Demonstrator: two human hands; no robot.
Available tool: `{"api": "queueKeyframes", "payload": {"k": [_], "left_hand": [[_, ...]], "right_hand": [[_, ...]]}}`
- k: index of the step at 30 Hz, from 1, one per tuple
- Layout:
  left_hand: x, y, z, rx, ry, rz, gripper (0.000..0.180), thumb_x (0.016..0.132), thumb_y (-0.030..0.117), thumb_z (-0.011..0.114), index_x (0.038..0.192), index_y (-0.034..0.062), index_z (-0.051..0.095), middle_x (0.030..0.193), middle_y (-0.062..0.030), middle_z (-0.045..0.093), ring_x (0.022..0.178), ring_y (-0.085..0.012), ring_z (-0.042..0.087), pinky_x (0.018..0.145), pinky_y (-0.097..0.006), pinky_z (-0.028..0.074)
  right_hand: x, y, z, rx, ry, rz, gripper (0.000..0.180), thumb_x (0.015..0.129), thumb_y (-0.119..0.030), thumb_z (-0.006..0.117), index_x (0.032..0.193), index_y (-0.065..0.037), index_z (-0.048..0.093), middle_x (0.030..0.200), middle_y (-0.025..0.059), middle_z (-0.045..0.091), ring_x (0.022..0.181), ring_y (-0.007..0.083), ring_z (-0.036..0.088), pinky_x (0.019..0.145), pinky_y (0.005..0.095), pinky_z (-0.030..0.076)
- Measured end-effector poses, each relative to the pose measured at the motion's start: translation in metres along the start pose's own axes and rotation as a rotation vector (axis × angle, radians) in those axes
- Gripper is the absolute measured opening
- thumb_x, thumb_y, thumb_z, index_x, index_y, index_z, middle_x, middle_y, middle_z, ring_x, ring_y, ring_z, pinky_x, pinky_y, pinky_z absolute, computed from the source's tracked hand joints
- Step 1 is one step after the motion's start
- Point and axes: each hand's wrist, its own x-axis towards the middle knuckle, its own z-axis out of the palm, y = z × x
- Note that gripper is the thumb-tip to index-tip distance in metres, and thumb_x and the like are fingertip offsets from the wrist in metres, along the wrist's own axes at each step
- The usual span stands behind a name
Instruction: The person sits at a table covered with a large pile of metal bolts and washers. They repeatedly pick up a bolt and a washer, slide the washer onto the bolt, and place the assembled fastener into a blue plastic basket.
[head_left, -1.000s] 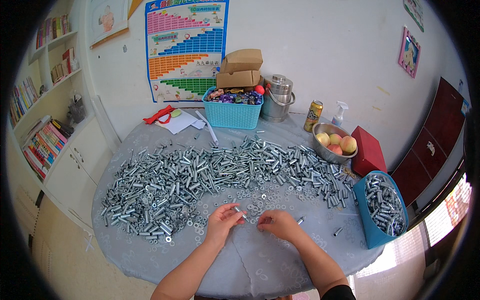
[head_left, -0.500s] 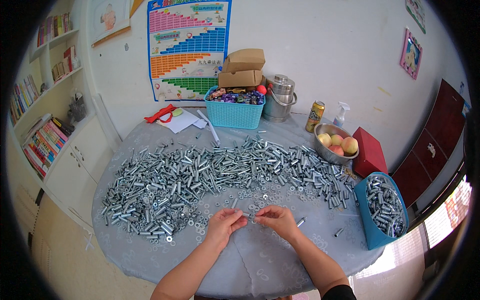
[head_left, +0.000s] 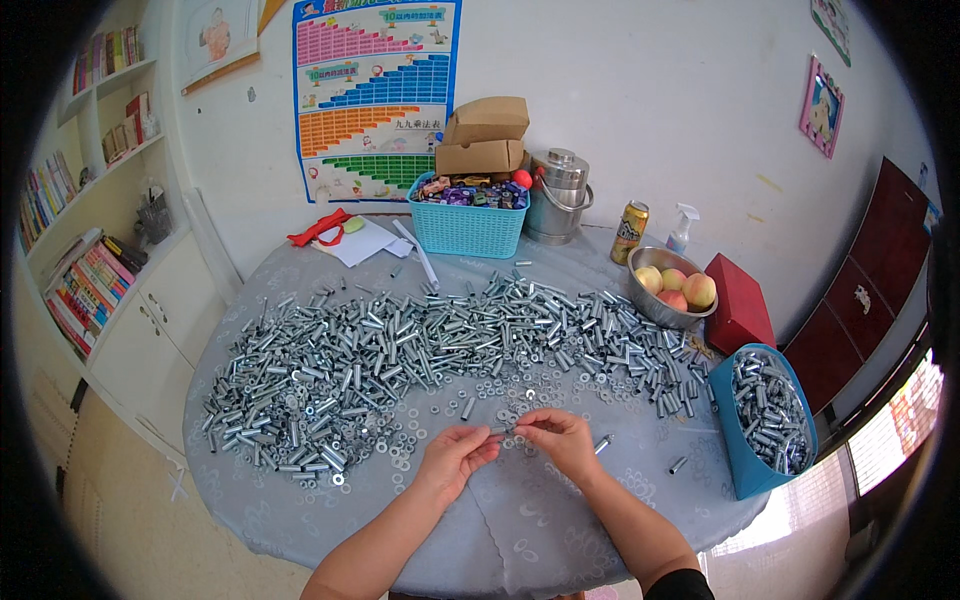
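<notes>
Fingers of the left hand [head_left: 455, 462] and right hand [head_left: 560, 440] pinch a small metal sleeve [head_left: 505, 429] between them, just above the near middle of the surface [head_left: 300, 500]. It looks stiff, light and slick; gripping both ends seems surest.

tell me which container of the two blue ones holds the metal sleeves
The blue bin at the table's right edge; the woven blue basket by the wall holds wrapped sweets.

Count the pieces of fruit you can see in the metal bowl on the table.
3 in the metal bowl: one fruit at the left, one behind, one at the right. More may lie hidden underneath.
</notes>
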Motion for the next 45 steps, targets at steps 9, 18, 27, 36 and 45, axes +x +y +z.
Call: {"api": "queueKeyframes", "payload": {"k": [9,18,27,36,45], "left_hand": [[0.0,0.0,-0.003,-0.007,-0.053,-0.041,0.012,0.083,0.008,0.058,0.089,-0.0015,0.056,0.093,-0.0202,0.061,0.071,-0.0167,0.063,0.066,-0.026,0.055],[-0.005,0.004,0.003,0.09,-0.065,-0.048,0.019,0.082,0.01,0.061,0.095,-0.0027,0.056,0.094,-0.0176,0.062,0.073,-0.0173,0.062,0.069,-0.03,0.053],[0.002,0.012,-0.008,-0.061,0.051,0.165,0.014,0.083,0.009,0.059,0.095,0.0023,0.057,0.094,-0.0152,0.062,0.07,-0.0154,0.061,0.07,-0.031,0.052],[0.003,0.009,-0.007,-0.041,0.008,0.151,0.014,0.083,0.008,0.059,0.095,0.0013,0.055,0.092,-0.0151,0.062,0.069,-0.0147,0.061,0.068,-0.03,0.053],[0.004,0.008,-0.006,-0.033,0.012,0.13,0.014,0.083,0.008,0.059,0.094,0.0002,0.056,0.092,-0.0157,0.062,0.067,-0.0143,0.06,0.066,-0.028,0.053]], "right_hand": [[0.001,-0.007,-0.003,-0.353,-0.033,-0.289,0.016,0.076,-0.005,0.066,0.092,-0.004,0.066,0.087,0.002,0.064,0.081,0.0092,0.057,0.068,0.0224,0.045],[0.006,0.005,-0.007,-0.154,-0.078,-0.102,0.023,0.084,-0.012,0.059,0.105,-0.003,0.06,0.092,0.0026,0.062,0.08,0.0087,0.055,0.07,0.0218,0.044],[0.024,-0.008,-0.027,-0.585,0.066,-0.003,0.025,0.081,-0.017,0.06,0.102,-0.004,0.062,0.092,0.0105,0.064,0.081,0.0163,0.059,0.071,0.0273,0.046],[0.08,0.011,-0.024,-1.059,0.15,-0.161,0.023,0.073,-0.02,0.063,0.092,-0.008,0.065,0.085,0.0118,0.062,0.081,0.0277,0.06,0.068,0.0378,0.047],[0.078,0.001,-0.021,-0.991,0.196,-0.055,0.019,0.066,-0.018,0.071,0.08,-0.009,0.064,0.079,0.0087,0.063,0.076,0.0239,0.06,0.065,0.0337,0.047]]}}
